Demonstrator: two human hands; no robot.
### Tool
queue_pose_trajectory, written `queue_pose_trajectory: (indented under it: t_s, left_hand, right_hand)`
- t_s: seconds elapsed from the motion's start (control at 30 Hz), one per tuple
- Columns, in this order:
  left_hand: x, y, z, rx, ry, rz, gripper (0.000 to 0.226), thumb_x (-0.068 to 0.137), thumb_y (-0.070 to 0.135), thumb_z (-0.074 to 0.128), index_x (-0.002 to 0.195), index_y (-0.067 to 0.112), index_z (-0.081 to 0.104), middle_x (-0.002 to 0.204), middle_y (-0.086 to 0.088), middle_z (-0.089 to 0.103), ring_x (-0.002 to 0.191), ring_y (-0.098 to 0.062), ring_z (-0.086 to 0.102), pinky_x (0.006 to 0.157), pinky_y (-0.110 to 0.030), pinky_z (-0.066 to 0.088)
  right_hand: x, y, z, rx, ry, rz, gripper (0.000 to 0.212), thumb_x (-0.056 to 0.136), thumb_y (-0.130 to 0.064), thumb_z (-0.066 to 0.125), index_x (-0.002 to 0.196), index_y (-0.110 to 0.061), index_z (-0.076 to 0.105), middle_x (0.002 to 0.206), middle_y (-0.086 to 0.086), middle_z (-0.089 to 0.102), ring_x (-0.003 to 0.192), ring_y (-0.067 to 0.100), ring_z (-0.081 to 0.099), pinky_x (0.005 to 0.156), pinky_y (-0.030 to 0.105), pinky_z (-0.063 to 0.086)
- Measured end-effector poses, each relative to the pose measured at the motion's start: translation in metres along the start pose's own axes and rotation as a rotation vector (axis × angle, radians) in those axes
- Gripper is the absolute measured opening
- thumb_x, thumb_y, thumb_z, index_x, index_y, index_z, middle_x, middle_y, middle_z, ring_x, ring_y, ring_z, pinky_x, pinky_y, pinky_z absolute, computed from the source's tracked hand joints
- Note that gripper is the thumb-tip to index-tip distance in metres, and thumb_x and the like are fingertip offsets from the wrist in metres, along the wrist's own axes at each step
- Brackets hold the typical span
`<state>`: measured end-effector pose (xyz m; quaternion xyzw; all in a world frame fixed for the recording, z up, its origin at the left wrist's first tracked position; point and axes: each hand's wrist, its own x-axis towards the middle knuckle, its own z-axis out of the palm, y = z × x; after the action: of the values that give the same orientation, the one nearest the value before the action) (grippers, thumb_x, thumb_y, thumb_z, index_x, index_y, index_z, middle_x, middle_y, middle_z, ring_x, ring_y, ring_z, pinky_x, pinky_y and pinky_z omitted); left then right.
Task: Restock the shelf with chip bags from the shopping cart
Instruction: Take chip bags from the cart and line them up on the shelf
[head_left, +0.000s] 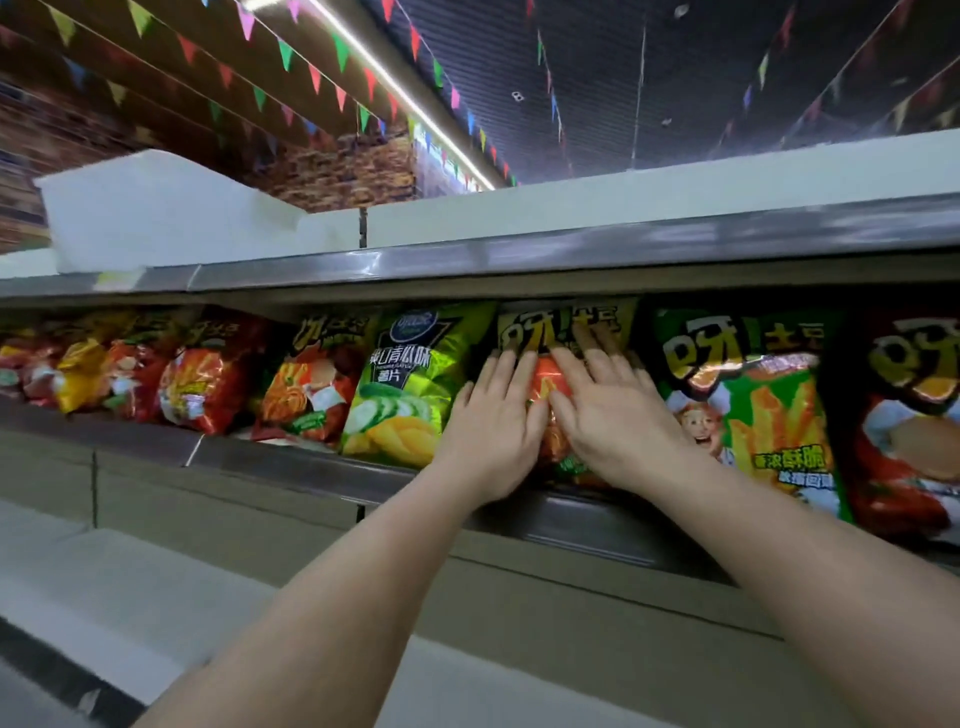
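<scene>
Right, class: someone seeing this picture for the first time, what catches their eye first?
Two bare hands, the left hand and the right hand, press flat on an orange chip bag at the middle of the shelf. A bright green bag stands just left of it, and coloured flags hang overhead.

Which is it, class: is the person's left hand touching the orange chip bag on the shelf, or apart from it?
Touching. The head view shows the left hand laid flat with straight fingers on the orange chip bag, with the right hand pressing beside it.

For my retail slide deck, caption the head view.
Both hands, left hand and right hand, press a chip bag into the shelf row.
</scene>
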<state>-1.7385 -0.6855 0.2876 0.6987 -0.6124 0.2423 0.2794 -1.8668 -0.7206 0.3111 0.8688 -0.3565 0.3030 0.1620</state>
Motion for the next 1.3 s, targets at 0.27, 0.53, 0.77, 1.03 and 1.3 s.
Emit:
queue_pose_trajectory:
  t_s: [0.27, 0.53, 0.77, 1.03, 1.3]
  left_hand:
    - [0.001, 0.004, 0.012, 0.051, 0.024, -0.031, 0.079, 0.081, 0.053, -0.003, 0.153, 0.021, 0.003, 0.161, -0.001, 0.000, 0.147, -0.017, -0.002, 0.117, -0.037, 0.001]
    - [-0.016, -0.020, -0.010, -0.034, 0.258, -0.016, 0.070, 0.087, 0.048, 0.017, 0.142, 0.011, 0.040, 0.146, -0.013, 0.038, 0.138, -0.029, 0.030, 0.112, -0.039, 0.021]
    - [-0.013, -0.094, -0.033, -0.078, 0.426, -0.104, 0.072, 0.082, 0.045, 0.019, 0.134, 0.005, 0.049, 0.136, -0.016, 0.048, 0.129, -0.031, 0.041, 0.106, -0.039, 0.030]
    - [-0.008, -0.220, -0.039, -0.168, 0.340, -0.159, 0.053, 0.094, 0.037, 0.028, 0.139, 0.012, 0.043, 0.143, -0.008, 0.042, 0.135, -0.022, 0.033, 0.111, -0.034, 0.023]
    - [0.021, -0.296, -0.033, -0.398, 0.175, -0.281, 0.053, 0.100, 0.036, 0.034, 0.146, 0.010, 0.030, 0.146, -0.017, 0.037, 0.136, -0.031, 0.032, 0.110, -0.038, 0.025]
  right_hand:
    - [0.002, 0.009, 0.010, 0.010, -0.004, -0.004, 0.052, 0.101, -0.037, 0.018, 0.150, -0.022, 0.009, 0.149, 0.008, 0.026, 0.133, 0.025, 0.029, 0.108, 0.039, 0.023]
    - [0.008, -0.007, -0.001, 0.016, 0.089, 0.035, 0.053, 0.097, -0.036, 0.032, 0.145, -0.015, 0.029, 0.145, 0.018, 0.034, 0.132, 0.032, 0.030, 0.107, 0.043, 0.023]
    - [0.031, -0.078, 0.005, 0.208, 0.305, -0.221, 0.057, 0.082, -0.032, 0.038, 0.132, -0.008, 0.051, 0.141, 0.017, 0.044, 0.139, 0.032, 0.028, 0.114, 0.041, 0.020]
    - [0.067, -0.134, 0.058, -0.080, 0.068, -0.106, 0.101, 0.059, -0.075, -0.024, 0.149, -0.034, -0.005, 0.159, 0.002, -0.005, 0.145, 0.018, -0.010, 0.116, 0.038, -0.003]
    - [0.067, -0.134, 0.065, -0.019, -0.026, 0.073, 0.083, 0.048, -0.088, -0.026, 0.125, -0.057, -0.023, 0.158, -0.007, -0.007, 0.144, 0.012, -0.009, 0.109, 0.021, -0.010]
